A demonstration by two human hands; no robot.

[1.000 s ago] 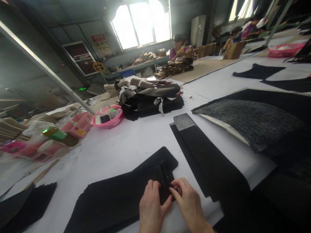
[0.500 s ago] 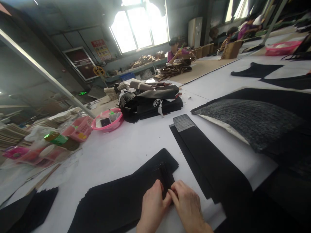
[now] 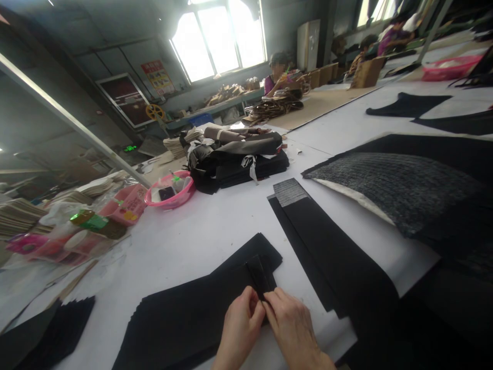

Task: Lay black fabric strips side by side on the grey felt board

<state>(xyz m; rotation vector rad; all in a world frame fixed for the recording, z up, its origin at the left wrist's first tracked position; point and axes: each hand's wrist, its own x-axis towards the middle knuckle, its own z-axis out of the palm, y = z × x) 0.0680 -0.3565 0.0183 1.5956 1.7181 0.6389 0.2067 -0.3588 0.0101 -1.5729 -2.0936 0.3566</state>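
A stack of black fabric pieces (image 3: pixel 181 313) lies on the white table, angled at its far end. Across its right part runs a narrow, slightly shiny black strip (image 3: pixel 257 270). My left hand (image 3: pixel 239 322) is closed in a pinch at the near part of this strip, thumb against curled fingers. Beside it, my right hand (image 3: pixel 293 319) pinches the same strip, its fingertips nearly touching those of the left. The bit of strip between the fingertips is mostly hidden.
Long black fabric strips (image 3: pixel 323 246) and a grey-black textured piece (image 3: pixel 393 185) lie to the right. More black pieces (image 3: pixel 50 329) are at the left. Farther back are a pink basin (image 3: pixel 169 203), a bundled fabric pile (image 3: pixel 246 162) and a seated co-worker (image 3: pixel 269 87).
Both hands have shifted slightly left, and my left fingers are curled more tightly. The far end of the strip looks wider and lies a little differently.
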